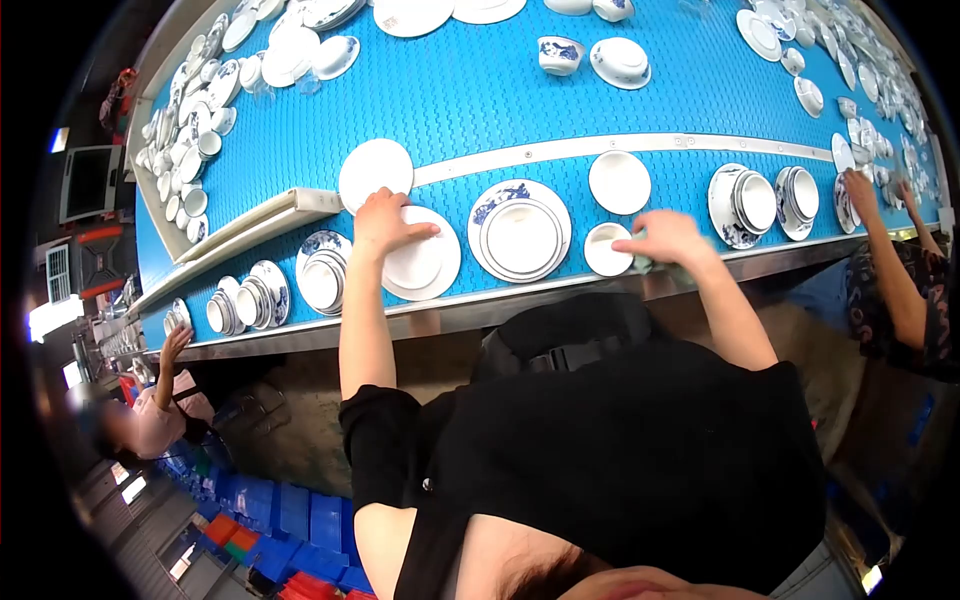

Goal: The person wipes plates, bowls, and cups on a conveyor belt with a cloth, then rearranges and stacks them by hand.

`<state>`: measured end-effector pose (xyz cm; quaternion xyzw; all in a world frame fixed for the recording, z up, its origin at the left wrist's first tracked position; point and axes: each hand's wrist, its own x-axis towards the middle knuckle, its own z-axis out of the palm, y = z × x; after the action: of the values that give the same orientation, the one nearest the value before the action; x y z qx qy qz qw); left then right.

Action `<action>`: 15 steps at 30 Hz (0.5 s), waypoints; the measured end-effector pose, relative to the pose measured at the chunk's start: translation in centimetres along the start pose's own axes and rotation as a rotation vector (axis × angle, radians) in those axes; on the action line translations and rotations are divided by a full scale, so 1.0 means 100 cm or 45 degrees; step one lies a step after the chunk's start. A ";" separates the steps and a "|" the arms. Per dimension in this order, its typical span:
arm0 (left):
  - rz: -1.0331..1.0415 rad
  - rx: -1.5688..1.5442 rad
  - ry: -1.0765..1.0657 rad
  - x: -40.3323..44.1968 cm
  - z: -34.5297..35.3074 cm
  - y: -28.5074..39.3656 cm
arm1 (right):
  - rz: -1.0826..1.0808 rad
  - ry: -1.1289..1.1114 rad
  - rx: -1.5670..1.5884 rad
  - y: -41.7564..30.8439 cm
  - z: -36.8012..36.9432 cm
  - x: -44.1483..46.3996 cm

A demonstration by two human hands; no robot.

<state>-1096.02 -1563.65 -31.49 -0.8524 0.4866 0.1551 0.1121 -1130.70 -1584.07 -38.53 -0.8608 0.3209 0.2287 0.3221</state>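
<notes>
My left hand (385, 222) reaches onto the blue belt, fingers over the edge of a white plate (376, 165) and thumb above a second white plate (420, 265). My right hand (665, 238) is closed, its fingertips at the rim of a small white bowl (605, 251); a greenish cloth (642, 263) shows under its fingers. Another white bowl (620, 183) lies just above. Between my hands sits a stack of dishes on a blue-patterned plate (520, 192). Whether my left fingers grip the plate is hard to make out.
A white rail (560, 151) divides the belt. Stacked bowls on patterned plates (755, 203) stand to the right, more stacks (322, 280) to the left. Piled dishes fill both far sides. Co-workers' hands (862, 195) touch dishes at the right; another person (165, 400) is at the left.
</notes>
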 end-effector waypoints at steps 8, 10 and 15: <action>-0.061 -0.401 0.041 -0.074 -0.068 -0.002 | -0.315 -0.069 0.538 -0.024 -0.016 0.005; -0.146 -0.450 0.103 -0.085 -0.074 0.006 | -0.448 -0.079 0.384 -0.054 -0.030 0.009; 0.058 -0.137 0.581 -0.085 -0.082 0.049 | -0.551 -0.058 0.122 -0.085 -0.035 0.018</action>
<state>-1103.00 -1562.19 -20.90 -0.8590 0.5093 -0.0135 -0.0498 -1122.91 -1582.28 -33.76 -0.8879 0.1321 0.1582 0.4114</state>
